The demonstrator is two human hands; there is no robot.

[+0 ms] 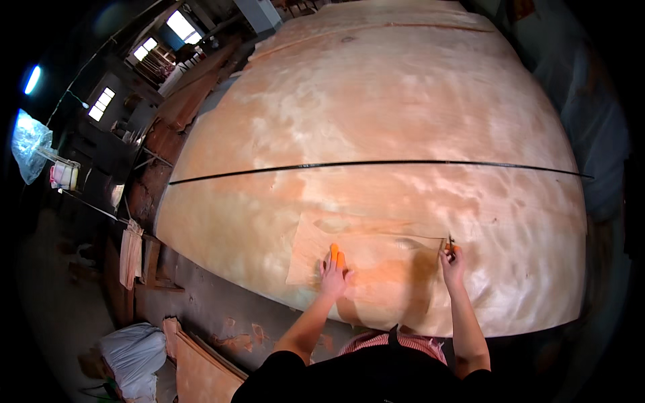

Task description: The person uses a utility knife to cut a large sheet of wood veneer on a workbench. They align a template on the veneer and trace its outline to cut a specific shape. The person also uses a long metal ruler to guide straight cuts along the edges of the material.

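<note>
Zero rush tbh: press sheet [379, 260] flat with left hand [333, 276], fingers [334, 252] slightly apart; steer tool [451, 240] gently with right hand [453, 264], fingers clamped on it.

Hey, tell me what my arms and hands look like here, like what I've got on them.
You're wearing black sleeves that leave both forearms bare. On your left hand, two fingers have bright orange finger covers. Your right hand shows a bit of orange too, probably another cover, but it's too small to be sure.
</note>
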